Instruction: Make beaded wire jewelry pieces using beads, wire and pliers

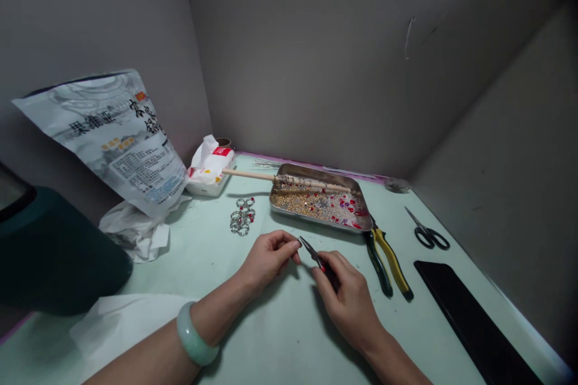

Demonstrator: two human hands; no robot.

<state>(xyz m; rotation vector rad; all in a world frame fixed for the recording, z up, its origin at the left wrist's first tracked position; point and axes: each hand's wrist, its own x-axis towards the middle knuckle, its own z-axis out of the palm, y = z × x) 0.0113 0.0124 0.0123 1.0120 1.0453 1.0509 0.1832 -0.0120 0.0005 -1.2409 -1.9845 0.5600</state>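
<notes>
My left hand (pixel 271 257), with a pale green bangle (pixel 194 334) on its wrist, pinches thumb against forefinger. What it holds is too small to make out. Wrapped round dark needle-nose pliers (pixel 312 251) is my right hand (pixel 347 295); the pliers' tips come right up to the left fingertips. Behind both hands stands a metal tray (pixel 316 224) of gold, clear and red beads. A wooden stick (pixel 248 174) strung with small rings rests across the tray. Left of it lies a small pile of beaded rings (pixel 242 216).
Green-and-yellow pliers (pixel 392 261), black scissors (pixel 427 234) and a black phone-like slab (pixel 469 319) lie on the right. On the left are a tissue pack (pixel 210 177), a large white pouch (pixel 121 138), crumpled tissue (pixel 139 237) and a dark green container (pixel 58 252). Grey walls enclose the table.
</notes>
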